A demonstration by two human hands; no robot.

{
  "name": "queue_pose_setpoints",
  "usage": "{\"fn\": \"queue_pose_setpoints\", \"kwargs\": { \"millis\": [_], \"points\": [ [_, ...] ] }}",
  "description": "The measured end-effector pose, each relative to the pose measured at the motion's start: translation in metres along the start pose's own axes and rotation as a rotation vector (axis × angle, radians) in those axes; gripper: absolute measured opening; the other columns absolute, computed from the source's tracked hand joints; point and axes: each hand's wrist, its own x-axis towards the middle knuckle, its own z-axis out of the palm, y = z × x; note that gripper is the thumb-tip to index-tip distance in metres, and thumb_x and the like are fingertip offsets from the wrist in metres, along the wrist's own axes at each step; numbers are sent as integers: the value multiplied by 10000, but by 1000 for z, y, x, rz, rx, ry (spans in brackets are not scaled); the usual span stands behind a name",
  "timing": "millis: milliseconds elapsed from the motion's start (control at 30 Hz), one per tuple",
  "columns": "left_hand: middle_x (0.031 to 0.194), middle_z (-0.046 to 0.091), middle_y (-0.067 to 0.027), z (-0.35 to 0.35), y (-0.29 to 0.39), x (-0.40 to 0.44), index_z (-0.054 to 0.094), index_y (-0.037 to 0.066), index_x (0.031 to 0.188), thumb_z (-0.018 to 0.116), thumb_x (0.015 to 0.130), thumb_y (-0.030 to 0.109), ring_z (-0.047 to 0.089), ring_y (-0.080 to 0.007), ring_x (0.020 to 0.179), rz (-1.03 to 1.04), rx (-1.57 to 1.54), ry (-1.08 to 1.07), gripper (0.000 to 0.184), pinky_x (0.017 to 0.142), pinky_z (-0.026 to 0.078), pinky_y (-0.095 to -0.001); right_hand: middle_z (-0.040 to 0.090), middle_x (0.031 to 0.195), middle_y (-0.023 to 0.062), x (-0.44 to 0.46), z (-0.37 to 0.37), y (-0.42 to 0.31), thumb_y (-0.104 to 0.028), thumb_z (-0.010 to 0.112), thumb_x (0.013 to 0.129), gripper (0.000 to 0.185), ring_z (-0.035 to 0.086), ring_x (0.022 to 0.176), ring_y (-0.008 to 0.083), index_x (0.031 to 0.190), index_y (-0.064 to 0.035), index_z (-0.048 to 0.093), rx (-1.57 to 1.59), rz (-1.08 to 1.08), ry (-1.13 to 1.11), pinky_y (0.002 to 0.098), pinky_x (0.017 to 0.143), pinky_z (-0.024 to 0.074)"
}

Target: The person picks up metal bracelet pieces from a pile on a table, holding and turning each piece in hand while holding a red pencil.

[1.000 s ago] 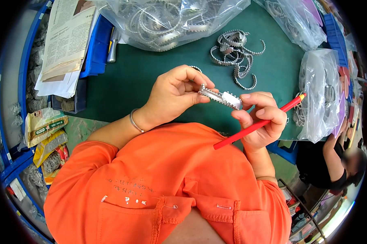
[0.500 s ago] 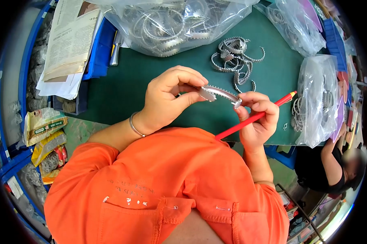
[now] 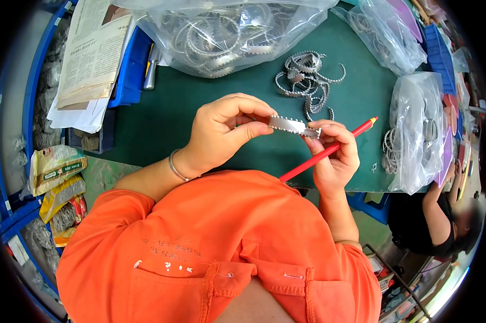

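A silver cuff bracelet (image 3: 287, 124) with beaded edges is held up between my two hands, above the table's near edge. My left hand (image 3: 224, 126) pinches its left end between thumb and fingers. At the other end, my right hand (image 3: 335, 153) grips it with thumb and index finger. A red pencil (image 3: 321, 155) also rests in my right hand, slanting through the fingers with its tip up to the right. Beyond my hands, a tangled pile of similar bracelets (image 3: 309, 78) lies on the green table (image 3: 200, 89).
A large clear bag of bracelets (image 3: 216, 40) stands at the back. More bagged bracelets (image 3: 420, 129) lie on the right. At left are a blue bin (image 3: 132, 67), newspapers (image 3: 89, 48) and a metal-handled tool (image 3: 151, 70). Another person (image 3: 431, 218) sits at far right.
The bracelet has been turned, so its broad outer face now shows instead of its inner curve. My right hand has shifted slightly left with the pencil.
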Motion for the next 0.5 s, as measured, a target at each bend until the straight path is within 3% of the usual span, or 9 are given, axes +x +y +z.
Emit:
{"fn": "queue_pose_setpoints", "kwargs": {
  "millis": [167,233,500],
  "points": [
    [1012,573,-142,-1,-1,0,562,-52,984,579,782,-101,599,-196,896,-55,47,-11,209,767,525,-279,580,931,160,1,-1,1,156,611,707,257,601,812,183,915,32,524,-33,-49,-5,260,685,513],
    [1025,575,-148,-1,0,-1,551,-52,990,567,798,-88,603,-196,891,-200,-59,-1,196,772,525,-281,584,920,159,2,-1,2,156,617,701,256,601,804,187,900,27,521,-78,-97,-18,267,678,512],
    [1029,579,-144,-1,-3,0,546,-40,990,570,789,-98,602,-178,888,-161,-59,-51,210,766,520,-271,600,906,161,7,1,-6,143,645,680,262,600,792,204,863,6,516,-84,-117,-34,278,671,491]
  ]
}}
